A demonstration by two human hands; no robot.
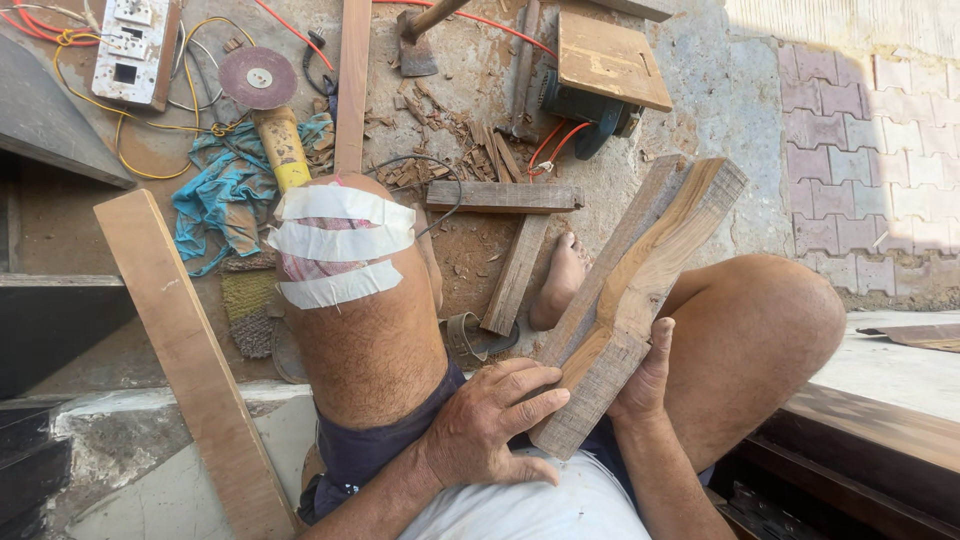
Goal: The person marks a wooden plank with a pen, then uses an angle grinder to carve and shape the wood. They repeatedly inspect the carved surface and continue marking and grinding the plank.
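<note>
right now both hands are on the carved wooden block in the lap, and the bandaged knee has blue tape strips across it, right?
Not quite: the head view shows white tape strips across the bandaged knee, not blue. The rest holds: the left hand and right hand are both on the carved wooden block in the lap.

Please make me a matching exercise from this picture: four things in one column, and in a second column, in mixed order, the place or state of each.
Things:
1. carved wood piece
2. white tape strips
3. axe
4. blue cloth

Places or states:
A. crumpled on the ground
B. wrapped over the knee
C. held between the left hand and right hand
D. lying among wood chips

Pairs: 1-C, 2-B, 3-D, 4-A
</note>
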